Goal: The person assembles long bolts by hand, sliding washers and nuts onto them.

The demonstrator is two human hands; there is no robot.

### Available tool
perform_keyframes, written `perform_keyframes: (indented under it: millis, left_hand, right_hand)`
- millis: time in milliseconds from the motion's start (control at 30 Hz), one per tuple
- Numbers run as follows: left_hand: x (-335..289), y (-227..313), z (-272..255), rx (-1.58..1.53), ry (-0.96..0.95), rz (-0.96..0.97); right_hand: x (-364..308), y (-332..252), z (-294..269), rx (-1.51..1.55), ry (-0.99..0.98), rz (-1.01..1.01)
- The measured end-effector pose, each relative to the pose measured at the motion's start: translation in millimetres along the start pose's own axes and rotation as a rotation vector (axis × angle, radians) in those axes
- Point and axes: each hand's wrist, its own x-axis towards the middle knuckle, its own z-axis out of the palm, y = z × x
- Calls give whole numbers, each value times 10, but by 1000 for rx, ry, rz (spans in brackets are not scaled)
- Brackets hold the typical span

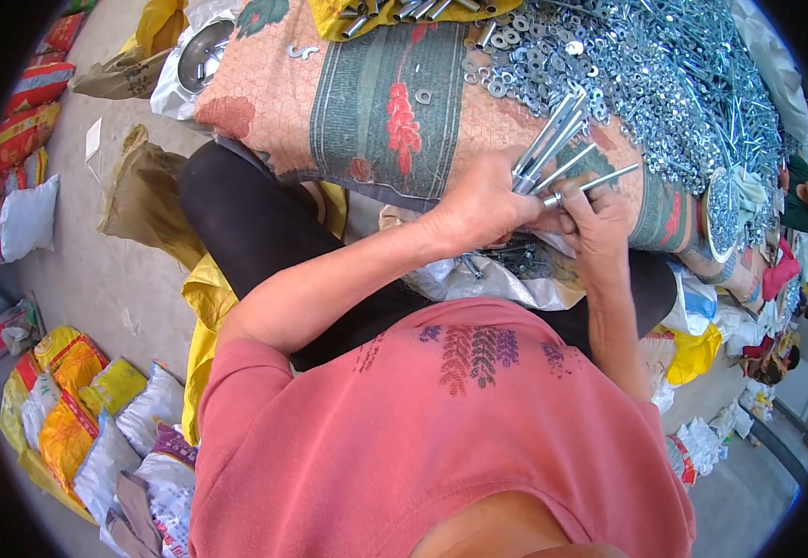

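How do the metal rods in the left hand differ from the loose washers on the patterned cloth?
The metal rods are long and slim; the washers are flat rings. The rods fan out from the left hand; the washers lie heaped on the patterned cloth. Both look silvery.

1. Pale grey floor (139, 302) spreads at nine o'clock and reappears at four.
2. Red-and-yellow sacks (36, 88) lie stacked at ten o'clock; white, orange and yellow bags (67, 432) crowd eight o'clock.
3. Bright, soft light falls across floor and sacks.
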Motion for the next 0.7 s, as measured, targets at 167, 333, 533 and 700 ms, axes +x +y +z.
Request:
perform_keyframes:
  millis: [167, 333, 533, 700]
  left_hand:
    - [-44, 32, 0, 160, -46, 14]
    - [-7, 125, -131, -160, -98, -72]
    - [23, 85, -155, -470, -115, -153]
    - [52, 107, -224, -527, -64, -159]
  right_hand:
    - [-125, 75, -96, -146, 117, 36]
    - [-67, -244, -242, -453, -20, -168]
    - [694, -132, -362, -1044, 314, -593]
    - [680, -163, -548, -1156, 286, -569]
